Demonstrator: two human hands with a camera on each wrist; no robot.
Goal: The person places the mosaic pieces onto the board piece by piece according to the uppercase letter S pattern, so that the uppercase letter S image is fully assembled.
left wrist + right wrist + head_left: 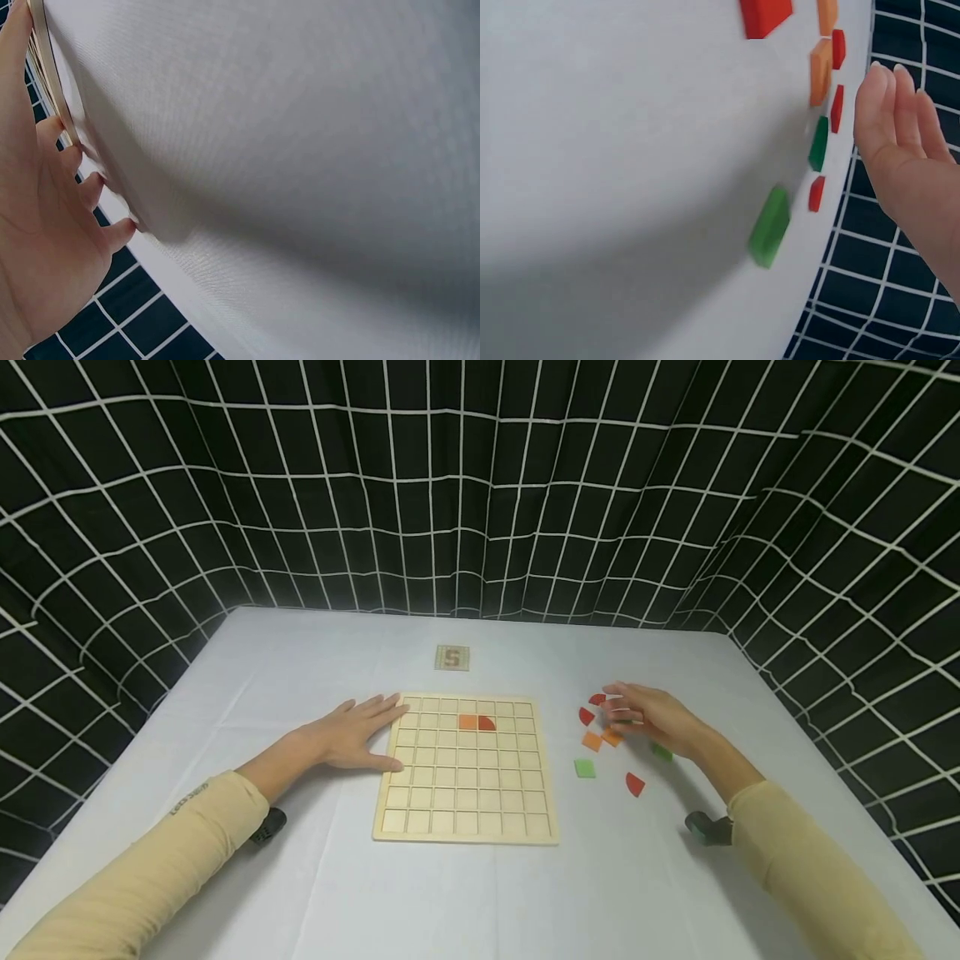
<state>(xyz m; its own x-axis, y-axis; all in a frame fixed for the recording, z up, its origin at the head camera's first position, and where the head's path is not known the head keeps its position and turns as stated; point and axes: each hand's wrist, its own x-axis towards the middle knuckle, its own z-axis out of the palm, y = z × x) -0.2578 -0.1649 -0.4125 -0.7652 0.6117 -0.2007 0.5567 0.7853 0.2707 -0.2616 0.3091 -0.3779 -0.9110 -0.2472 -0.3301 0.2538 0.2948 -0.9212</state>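
Observation:
A pale wooden grid board [470, 827] lies on the table, with an orange square [468, 722] and a red quarter-round piece [487, 723] side by side in its upper cells. My left hand [352, 732] rests with spread fingers at the board's left edge, thumb and fingertips touching it. My right hand [651, 714] hovers over the loose pieces right of the board, fingers loosely bent and holding nothing that shows. In the right wrist view, that hand [904, 142] is lifted above the cloth, apart from a green piece [770, 227] and an orange piece [820, 73].
Around the right hand lie a green square [585, 768], a red quarter-round [635, 784] and several other red, orange and green pieces. A small square tile [452, 657] with a mark like an S lies behind the board. Black white-gridded curtains [480, 527] surround the white-covered table.

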